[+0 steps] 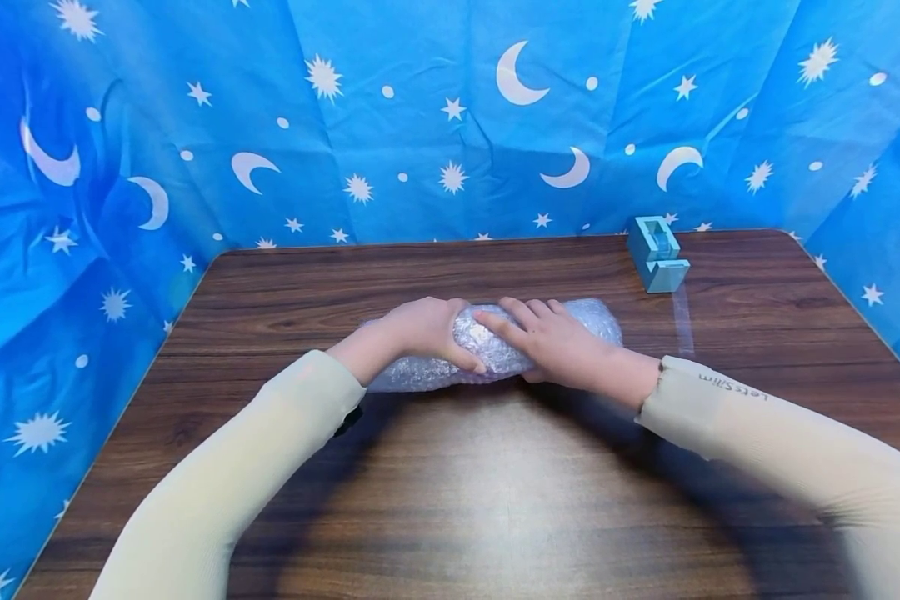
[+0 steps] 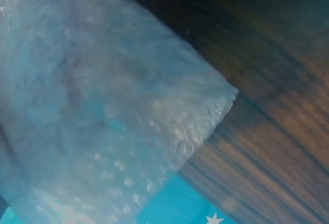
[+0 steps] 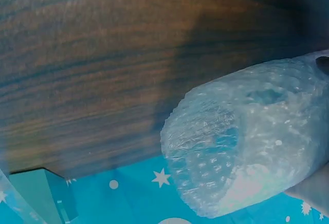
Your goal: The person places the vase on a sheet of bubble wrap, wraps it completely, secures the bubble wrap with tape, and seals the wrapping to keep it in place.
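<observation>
A roll-shaped bundle of clear bubble wrap [image 1: 495,346] lies crosswise on the table. My left hand [image 1: 427,327] grips its left part, the thumb along the near side and the fingers over the top. My right hand [image 1: 558,343] holds it right of the middle, fingers curled over the far side. In the left wrist view, one flattened end of the bubble wrap [image 2: 118,100] fills much of the picture. The rounded other end of the bubble wrap [image 3: 241,142] shows in the right wrist view, with part of the right hand [image 3: 312,190] at the edge. What is inside cannot be made out.
A teal tape dispenser [image 1: 658,257] stands at the back right of the dark wooden table [image 1: 450,500]. From it a strip of clear tape [image 1: 683,321] runs down toward the right forearm. Behind the table hangs a blue cloth [image 1: 435,125] with moons and stars.
</observation>
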`<state>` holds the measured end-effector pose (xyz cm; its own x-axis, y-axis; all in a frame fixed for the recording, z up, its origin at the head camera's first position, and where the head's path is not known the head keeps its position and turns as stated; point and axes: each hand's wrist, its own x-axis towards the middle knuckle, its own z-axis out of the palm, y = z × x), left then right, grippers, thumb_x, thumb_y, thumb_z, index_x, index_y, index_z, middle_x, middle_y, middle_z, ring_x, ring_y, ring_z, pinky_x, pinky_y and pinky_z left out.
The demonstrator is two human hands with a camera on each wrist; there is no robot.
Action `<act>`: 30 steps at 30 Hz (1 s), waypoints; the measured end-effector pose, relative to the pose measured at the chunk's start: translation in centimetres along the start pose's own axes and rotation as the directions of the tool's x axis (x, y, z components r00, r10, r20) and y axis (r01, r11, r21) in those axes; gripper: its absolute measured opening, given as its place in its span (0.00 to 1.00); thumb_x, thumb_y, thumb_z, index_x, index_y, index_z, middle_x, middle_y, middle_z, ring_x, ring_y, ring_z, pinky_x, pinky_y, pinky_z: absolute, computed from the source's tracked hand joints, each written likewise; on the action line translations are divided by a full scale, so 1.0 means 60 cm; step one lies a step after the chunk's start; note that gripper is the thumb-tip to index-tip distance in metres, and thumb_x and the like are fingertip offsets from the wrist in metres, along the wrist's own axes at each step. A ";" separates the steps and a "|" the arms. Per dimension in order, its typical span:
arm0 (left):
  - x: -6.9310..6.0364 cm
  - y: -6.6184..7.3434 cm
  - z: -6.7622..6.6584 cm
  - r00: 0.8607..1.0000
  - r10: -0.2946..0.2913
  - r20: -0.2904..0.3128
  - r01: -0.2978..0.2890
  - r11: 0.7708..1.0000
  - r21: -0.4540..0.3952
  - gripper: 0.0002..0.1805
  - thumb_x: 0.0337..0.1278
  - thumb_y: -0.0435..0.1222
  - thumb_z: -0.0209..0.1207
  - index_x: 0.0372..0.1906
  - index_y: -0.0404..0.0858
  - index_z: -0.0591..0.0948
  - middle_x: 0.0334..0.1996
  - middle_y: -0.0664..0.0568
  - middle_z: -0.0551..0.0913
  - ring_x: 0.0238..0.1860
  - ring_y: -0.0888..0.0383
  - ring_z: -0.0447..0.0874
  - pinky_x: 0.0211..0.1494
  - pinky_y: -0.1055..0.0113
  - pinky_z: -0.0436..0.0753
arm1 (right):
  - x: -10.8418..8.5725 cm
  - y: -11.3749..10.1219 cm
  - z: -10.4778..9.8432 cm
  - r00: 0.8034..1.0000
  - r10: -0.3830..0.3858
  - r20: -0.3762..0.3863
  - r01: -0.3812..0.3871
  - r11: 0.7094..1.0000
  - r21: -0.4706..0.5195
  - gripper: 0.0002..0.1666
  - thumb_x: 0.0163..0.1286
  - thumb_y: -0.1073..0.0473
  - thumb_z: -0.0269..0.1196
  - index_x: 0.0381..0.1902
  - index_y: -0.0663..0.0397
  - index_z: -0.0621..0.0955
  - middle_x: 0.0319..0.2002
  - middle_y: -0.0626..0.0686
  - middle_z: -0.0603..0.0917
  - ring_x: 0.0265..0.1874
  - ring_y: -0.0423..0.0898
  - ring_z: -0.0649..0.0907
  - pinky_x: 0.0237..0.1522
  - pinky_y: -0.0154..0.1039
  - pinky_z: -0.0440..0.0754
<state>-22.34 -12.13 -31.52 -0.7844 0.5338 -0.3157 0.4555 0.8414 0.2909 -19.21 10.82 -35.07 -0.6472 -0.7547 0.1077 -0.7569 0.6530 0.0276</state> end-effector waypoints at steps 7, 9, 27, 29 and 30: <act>-0.026 0.011 0.028 0.981 0.055 -0.188 -0.018 0.981 0.192 0.55 0.57 0.66 0.63 0.82 0.45 0.57 0.78 0.43 0.66 0.77 0.40 0.68 0.76 0.32 0.65 | 0.002 0.008 -0.005 0.995 0.054 0.084 -0.059 0.997 0.049 0.64 0.58 0.49 0.78 0.82 0.44 0.52 0.75 0.63 0.68 0.72 0.62 0.74 0.69 0.64 0.75; -0.031 0.011 0.035 0.974 0.073 -0.214 -0.021 0.972 0.233 0.54 0.59 0.67 0.60 0.82 0.44 0.56 0.79 0.42 0.65 0.77 0.40 0.66 0.76 0.32 0.66 | 0.002 0.008 -0.006 0.994 0.054 0.095 -0.059 0.997 0.051 0.64 0.58 0.49 0.78 0.83 0.44 0.52 0.76 0.63 0.68 0.72 0.62 0.73 0.69 0.64 0.75; -0.053 0.028 0.063 0.942 0.109 -0.318 -0.003 0.949 0.317 0.57 0.59 0.61 0.64 0.82 0.35 0.53 0.67 0.31 0.74 0.63 0.37 0.82 0.66 0.44 0.81 | 0.021 0.039 -0.006 0.998 0.008 0.054 -0.013 0.994 0.105 0.64 0.56 0.50 0.79 0.81 0.55 0.55 0.75 0.60 0.71 0.72 0.58 0.75 0.70 0.63 0.74; -0.056 0.034 0.067 0.945 0.106 -0.310 -0.008 0.953 0.302 0.54 0.63 0.61 0.61 0.83 0.39 0.51 0.66 0.30 0.74 0.62 0.37 0.82 0.64 0.45 0.83 | 0.027 0.044 -0.011 0.995 0.047 0.091 -0.058 0.991 0.123 0.63 0.57 0.51 0.79 0.81 0.56 0.56 0.76 0.59 0.71 0.73 0.58 0.74 0.73 0.64 0.71; -0.059 0.036 0.069 0.948 0.101 -0.301 -0.009 0.957 0.291 0.52 0.65 0.62 0.58 0.83 0.42 0.51 0.66 0.29 0.73 0.61 0.37 0.82 0.63 0.45 0.84 | 0.030 0.047 -0.013 0.992 0.064 0.108 -0.078 0.989 0.125 0.62 0.57 0.52 0.79 0.81 0.56 0.57 0.76 0.58 0.71 0.74 0.58 0.74 0.74 0.64 0.69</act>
<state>-16.87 -11.84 -33.50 -0.8247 0.5655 0.0020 0.5655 0.8246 0.0179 -22.45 11.33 -34.04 -0.7005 -0.7137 0.0014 -0.7098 0.6964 -0.1057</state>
